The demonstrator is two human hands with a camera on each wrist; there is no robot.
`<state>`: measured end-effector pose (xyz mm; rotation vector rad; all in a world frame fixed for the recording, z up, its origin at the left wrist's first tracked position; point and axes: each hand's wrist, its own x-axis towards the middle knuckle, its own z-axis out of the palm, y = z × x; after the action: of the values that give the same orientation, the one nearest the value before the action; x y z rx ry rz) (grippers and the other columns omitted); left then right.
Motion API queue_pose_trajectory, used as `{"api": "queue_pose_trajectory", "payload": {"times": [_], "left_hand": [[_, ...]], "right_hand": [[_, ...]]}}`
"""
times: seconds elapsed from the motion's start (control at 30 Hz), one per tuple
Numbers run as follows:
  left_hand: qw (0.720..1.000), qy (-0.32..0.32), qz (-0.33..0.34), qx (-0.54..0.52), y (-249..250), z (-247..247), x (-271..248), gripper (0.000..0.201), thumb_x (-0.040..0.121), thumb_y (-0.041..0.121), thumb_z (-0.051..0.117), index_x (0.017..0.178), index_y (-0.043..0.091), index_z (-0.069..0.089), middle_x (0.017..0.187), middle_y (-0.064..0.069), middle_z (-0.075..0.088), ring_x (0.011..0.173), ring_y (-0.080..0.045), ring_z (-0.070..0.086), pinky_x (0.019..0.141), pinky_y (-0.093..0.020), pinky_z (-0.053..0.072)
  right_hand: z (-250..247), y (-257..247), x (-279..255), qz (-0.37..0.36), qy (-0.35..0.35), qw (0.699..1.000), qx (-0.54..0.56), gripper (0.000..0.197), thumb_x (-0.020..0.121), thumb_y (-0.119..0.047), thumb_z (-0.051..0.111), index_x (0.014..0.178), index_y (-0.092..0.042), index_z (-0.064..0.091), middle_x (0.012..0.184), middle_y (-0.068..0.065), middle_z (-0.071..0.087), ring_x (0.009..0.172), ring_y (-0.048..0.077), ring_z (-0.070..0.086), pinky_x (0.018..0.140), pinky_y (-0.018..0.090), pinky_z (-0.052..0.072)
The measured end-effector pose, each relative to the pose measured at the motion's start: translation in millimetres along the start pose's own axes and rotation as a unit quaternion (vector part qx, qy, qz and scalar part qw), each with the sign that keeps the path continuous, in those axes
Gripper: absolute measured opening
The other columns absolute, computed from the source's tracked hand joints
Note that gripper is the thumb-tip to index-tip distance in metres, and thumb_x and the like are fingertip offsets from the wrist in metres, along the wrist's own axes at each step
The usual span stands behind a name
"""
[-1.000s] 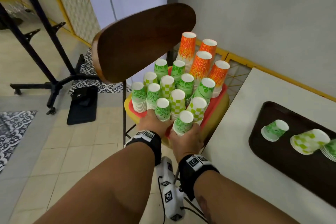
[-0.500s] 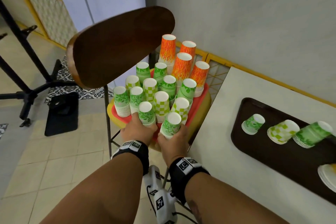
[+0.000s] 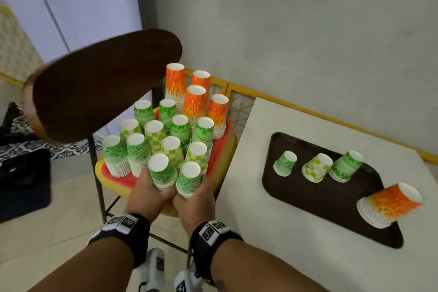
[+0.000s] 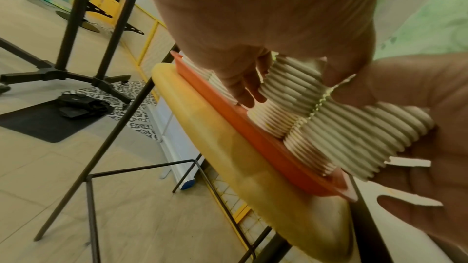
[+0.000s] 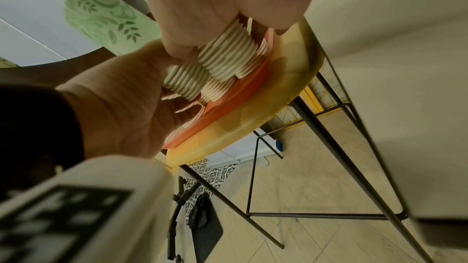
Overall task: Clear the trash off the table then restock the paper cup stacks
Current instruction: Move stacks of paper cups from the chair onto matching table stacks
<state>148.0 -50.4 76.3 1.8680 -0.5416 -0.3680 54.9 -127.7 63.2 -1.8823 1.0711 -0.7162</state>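
Note:
Many upside-down paper cup stacks, green and orange, stand on a red tray on a yellow chair seat. My left hand grips the front green leaf stack by its lower rims. Beside it, my right hand grips the neighbouring green leaf stack the same way, around its rims. Both stacks lean slightly, with their bases at the tray's front edge. On the white table to the right, a brown tray bears three short green stacks and a tilted orange stack.
The chair's dark wooden backrest rises at the left above the cups. The chair's thin metal legs stand on a tiled floor. A black stand base and a black mat lie to the left. A grey wall runs behind the table.
The view has swung right, bringing the orange stack on the brown tray into sight. Both hands keep their grip on the two front green stacks, which look slightly raised.

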Motion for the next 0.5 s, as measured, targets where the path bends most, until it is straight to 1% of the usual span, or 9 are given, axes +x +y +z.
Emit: {"api": "queue_pose_trajectory", "payload": {"times": [0.07,0.13,0.17,0.23,0.27,0.3,0.33,0.4,0.5], "left_hand": [[0.999,-0.034,0.021,-0.015,4,-4,0,0.068,0.054,0.048,0.084,0.112,0.055,0.05,0.113,0.016,0.068,0.105,-0.004,0.065,0.088,-0.031,0.052],[0.997,-0.068,0.041,-0.011,10,-6,1,0.066,0.054,0.048,0.083,0.112,0.055,0.052,0.112,0.022,0.069,0.104,0.004,0.064,0.086,-0.023,0.051],[0.996,-0.074,0.046,-0.006,14,-6,1,0.065,0.055,0.049,0.083,0.113,0.052,0.053,0.111,0.023,0.069,0.103,0.005,0.064,0.086,-0.023,0.051],[0.995,-0.074,0.06,0.012,26,-3,4,0.062,0.06,0.045,0.085,0.113,0.046,0.052,0.107,0.024,0.066,0.1,0.002,0.063,0.09,-0.03,0.051],[0.995,-0.071,0.069,0.018,34,0,4,0.061,0.064,0.037,0.087,0.114,0.043,0.051,0.106,0.026,0.063,0.099,-0.002,0.062,0.092,-0.033,0.051],[0.994,-0.066,0.081,0.02,41,4,6,0.061,0.068,0.03,0.087,0.115,0.041,0.05,0.104,0.027,0.062,0.099,-0.006,0.062,0.092,-0.035,0.051],[0.994,-0.061,0.091,0.022,50,9,8,0.06,0.071,0.027,0.086,0.116,0.039,0.049,0.103,0.024,0.063,0.1,-0.009,0.062,0.092,-0.037,0.051],[0.992,-0.059,0.106,0.021,70,21,9,0.054,0.074,0.028,0.084,0.115,0.039,0.049,0.104,0.015,0.066,0.101,-0.012,0.063,0.087,-0.036,0.051],[0.993,-0.051,0.107,0.001,98,45,12,0.048,0.077,0.032,0.082,0.112,0.04,0.05,0.104,0.01,0.068,0.099,-0.012,0.064,0.085,-0.032,0.048]], "right_hand": [[-7,1,3,-0.003,-0.012,1.0,0.002,0.078,0.059,-0.047,0.073,0.127,-0.019,0.048,0.115,0.001,0.062,0.105,0.024,0.063,0.088,0.038,0.054],[-15,1,6,-0.001,-0.017,1.0,0.01,0.074,0.06,-0.046,0.076,0.124,-0.023,0.047,0.114,-0.002,0.063,0.104,0.02,0.064,0.086,0.035,0.055],[-20,0,8,0.0,-0.015,1.0,0.013,0.071,0.061,-0.045,0.076,0.122,-0.023,0.047,0.112,-0.003,0.063,0.102,0.018,0.064,0.084,0.033,0.055],[-32,-5,12,-0.004,-0.001,1.0,0.018,0.066,0.065,-0.04,0.078,0.119,-0.02,0.048,0.105,-0.005,0.062,0.096,0.015,0.064,0.079,0.028,0.053],[-39,-8,15,-0.002,0.008,1.0,0.021,0.063,0.067,-0.037,0.079,0.118,-0.018,0.048,0.102,-0.006,0.061,0.093,0.015,0.063,0.077,0.027,0.052],[-47,-13,18,-0.002,0.019,1.0,0.024,0.061,0.069,-0.035,0.079,0.118,-0.016,0.048,0.1,-0.004,0.061,0.093,0.017,0.064,0.076,0.028,0.052],[-54,-16,23,-0.002,0.028,0.999,0.025,0.06,0.07,-0.035,0.079,0.118,-0.016,0.048,0.102,-0.001,0.063,0.095,0.02,0.064,0.077,0.03,0.053],[-70,-21,32,-0.011,0.042,0.999,0.028,0.061,0.071,-0.038,0.078,0.118,-0.017,0.046,0.107,0.002,0.065,0.099,0.022,0.065,0.081,0.036,0.055],[-96,-22,48,-0.024,0.065,0.997,0.03,0.065,0.071,-0.044,0.077,0.119,-0.018,0.042,0.108,0.004,0.065,0.099,0.023,0.064,0.081,0.039,0.055]]}}
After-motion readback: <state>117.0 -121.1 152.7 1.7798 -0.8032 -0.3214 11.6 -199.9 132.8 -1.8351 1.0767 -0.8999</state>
